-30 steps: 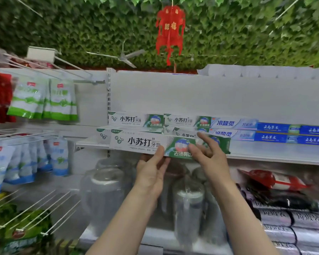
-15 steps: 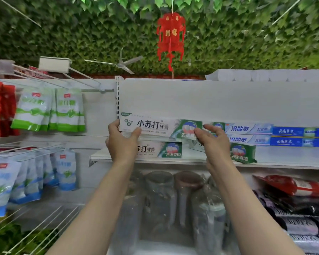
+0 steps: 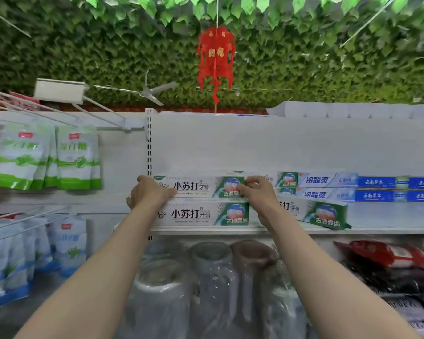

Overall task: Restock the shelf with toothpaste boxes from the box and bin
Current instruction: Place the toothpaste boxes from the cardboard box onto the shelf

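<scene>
White-green toothpaste box gripped endwise by left hand and right hand, blue boxes beside.

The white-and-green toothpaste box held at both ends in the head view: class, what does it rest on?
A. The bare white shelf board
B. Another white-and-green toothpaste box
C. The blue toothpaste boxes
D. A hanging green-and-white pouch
B: the white-and-green toothpaste box, held by the left hand and right hand, sits directly on top of a matching white-and-green box that lies on the white shelf.
</scene>
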`<state>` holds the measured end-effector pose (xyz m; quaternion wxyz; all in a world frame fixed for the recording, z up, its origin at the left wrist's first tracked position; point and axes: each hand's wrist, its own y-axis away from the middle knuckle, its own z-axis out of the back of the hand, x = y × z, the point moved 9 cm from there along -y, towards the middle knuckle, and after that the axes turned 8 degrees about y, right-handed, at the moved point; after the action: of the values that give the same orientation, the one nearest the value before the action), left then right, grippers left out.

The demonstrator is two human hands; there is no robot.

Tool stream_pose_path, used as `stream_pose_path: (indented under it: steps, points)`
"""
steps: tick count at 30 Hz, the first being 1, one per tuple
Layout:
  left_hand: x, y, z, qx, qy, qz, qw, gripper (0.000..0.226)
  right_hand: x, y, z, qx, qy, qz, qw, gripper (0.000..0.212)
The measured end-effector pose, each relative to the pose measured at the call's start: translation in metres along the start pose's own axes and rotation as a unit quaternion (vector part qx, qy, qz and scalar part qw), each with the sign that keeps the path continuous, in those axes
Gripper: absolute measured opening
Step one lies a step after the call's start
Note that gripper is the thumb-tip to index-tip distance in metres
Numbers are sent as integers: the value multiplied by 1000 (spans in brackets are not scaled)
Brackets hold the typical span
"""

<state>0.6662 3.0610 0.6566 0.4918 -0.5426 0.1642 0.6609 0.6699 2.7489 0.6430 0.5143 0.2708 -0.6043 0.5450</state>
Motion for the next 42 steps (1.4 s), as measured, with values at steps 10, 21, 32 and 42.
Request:
stream_pose_path:
  steps: [10,21,32,42]
  points:
    - [2,-15,-11,36,12,22,999,86,-6,-8,-7,-6,-7,-18,1000,25]
    - [-49,36,-6,-45,126,-134,982,90,7,11,11,-17,-37,9,999,41]
    - [-107,147,-111,160,429,-99,884,56,19,45,85,-42,-84,50,994,37]
    - [-91,191,-182,184,421,-46,887,39,-15,84,207,-281,41,97,954,39]
